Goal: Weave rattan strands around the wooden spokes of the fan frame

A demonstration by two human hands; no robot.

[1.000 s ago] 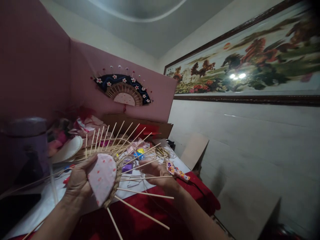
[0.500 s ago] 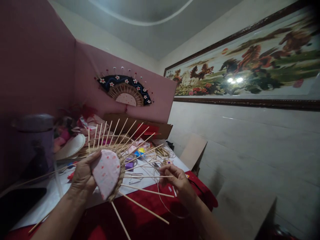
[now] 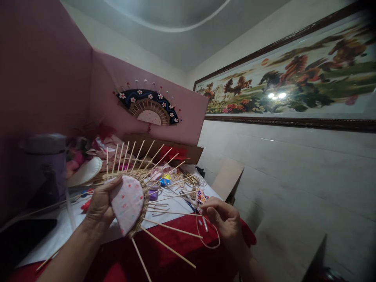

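Observation:
My left hand (image 3: 101, 203) grips the flat edge of a half-round fan piece (image 3: 127, 201) covered in pale pink dotted cloth, thumb on its face. A woven brown band (image 3: 144, 209) runs along its curved rim. Thin wooden sticks (image 3: 169, 229) fan out from that rim, up, right and down. Beside the right-hand stick tips, my right hand (image 3: 227, 219) is closed, thumb and fingers pinched on a pale thin strand (image 3: 216, 246). The strand hangs below the fingers in a loop. Its far end is hard to make out.
A finished-looking dark fan with flowers (image 3: 149, 102) is pinned on the pink board (image 3: 188, 113). White covering (image 3: 173, 207) and red cloth (image 3: 164, 250) lie on the table, with coiled strands (image 3: 190, 179) and coloured packets. A purple tumbler (image 3: 45, 172) and white pleated plate (image 3: 88, 172) stand left.
My right hand has moved right and slightly down, away from the fan piece, and the strand's loop has become smaller. My left hand and the fan piece have shifted slightly right in view.

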